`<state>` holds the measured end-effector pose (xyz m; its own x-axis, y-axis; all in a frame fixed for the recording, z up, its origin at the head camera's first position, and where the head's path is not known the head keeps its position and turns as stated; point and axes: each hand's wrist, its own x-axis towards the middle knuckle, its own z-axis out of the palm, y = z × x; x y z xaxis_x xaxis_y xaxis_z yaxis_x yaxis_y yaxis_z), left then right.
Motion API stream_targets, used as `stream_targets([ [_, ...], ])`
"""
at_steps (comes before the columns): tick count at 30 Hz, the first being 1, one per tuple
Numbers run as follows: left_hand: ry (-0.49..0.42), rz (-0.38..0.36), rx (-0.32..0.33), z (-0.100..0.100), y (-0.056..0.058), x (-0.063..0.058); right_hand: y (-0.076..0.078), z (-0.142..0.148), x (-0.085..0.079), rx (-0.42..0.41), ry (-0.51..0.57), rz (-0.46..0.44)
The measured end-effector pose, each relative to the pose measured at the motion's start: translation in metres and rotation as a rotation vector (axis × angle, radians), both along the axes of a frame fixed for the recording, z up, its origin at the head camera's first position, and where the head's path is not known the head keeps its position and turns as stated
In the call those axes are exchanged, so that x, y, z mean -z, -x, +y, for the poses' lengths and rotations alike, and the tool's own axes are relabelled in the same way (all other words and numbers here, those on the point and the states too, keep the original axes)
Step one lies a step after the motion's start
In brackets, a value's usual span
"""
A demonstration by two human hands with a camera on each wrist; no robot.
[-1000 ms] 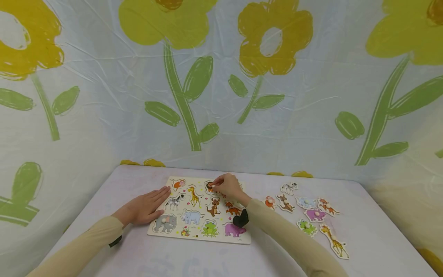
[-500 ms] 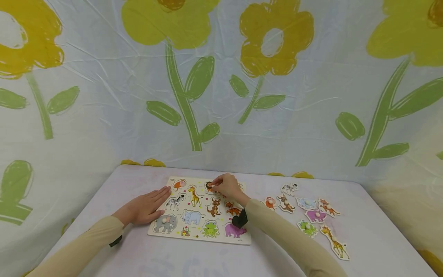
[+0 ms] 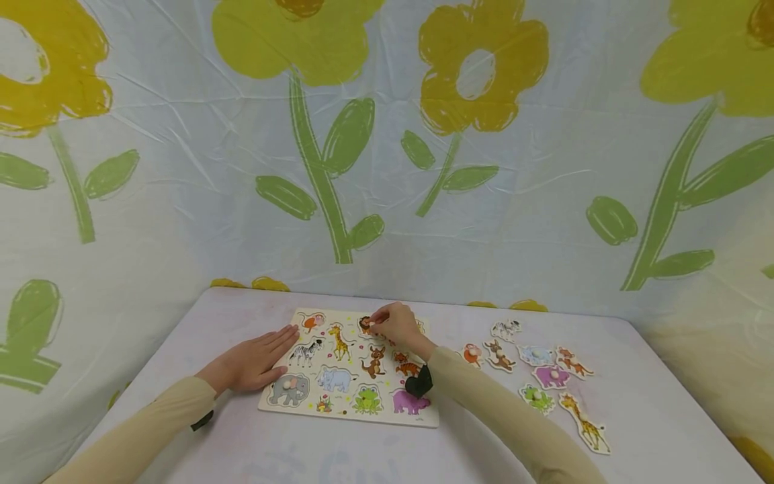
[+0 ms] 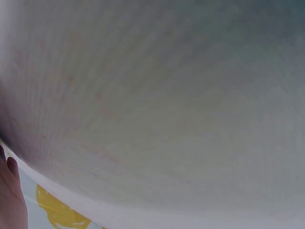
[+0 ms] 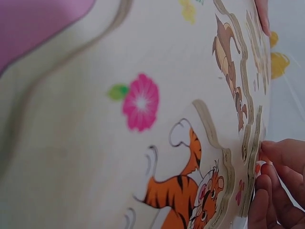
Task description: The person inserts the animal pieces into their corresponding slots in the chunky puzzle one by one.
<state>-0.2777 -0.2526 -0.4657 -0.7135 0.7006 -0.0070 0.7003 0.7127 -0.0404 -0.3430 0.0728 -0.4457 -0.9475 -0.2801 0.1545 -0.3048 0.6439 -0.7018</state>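
Note:
A wooden animal puzzle board [image 3: 387, 418] lies on the table in the head view. My left hand [image 3: 254, 361] rests flat on its left edge, fingers stretched toward the back. At the board's back, my right hand [image 3: 399, 327] pinches the small knob of a lion puzzle piece [image 3: 364, 325] over the lion's spot; the hand covers part of the piece. In the right wrist view, the fingertips [image 5: 267, 169] close on that knob, with the piece's edge right at the board. An elephant piece [image 3: 289, 391] with a knob sits in the front left recess.
Loose animal pieces lie right of the board: a zebra [image 3: 505, 329], a monkey [image 3: 471, 355], a kangaroo [image 3: 499, 356], a rhino [image 3: 535, 353], a tiger [image 3: 573, 361], a hippo [image 3: 550, 376], a frog [image 3: 536, 398] and a giraffe [image 3: 585, 423]. A flowered cloth [image 3: 532, 249] hangs behind the table.

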Motion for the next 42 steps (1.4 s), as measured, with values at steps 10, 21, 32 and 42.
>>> stream_targets([
  [10,0.014,-0.019,-0.011,0.001,0.001,-0.001,-0.001,0.0,-0.001,-0.009,-0.023,-0.011],
  [21,0.005,-0.022,-0.016,0.0,-0.001,0.0,0.003,0.0,0.004,-0.04,-0.033,-0.036],
  [32,0.013,-0.019,0.01,0.006,0.002,-0.001,-0.006,0.015,0.002,-0.059,-0.028,-0.084],
  [42,-0.03,0.031,0.023,-0.001,0.003,0.006,-0.016,0.018,-0.007,-0.151,0.026,-0.108],
])
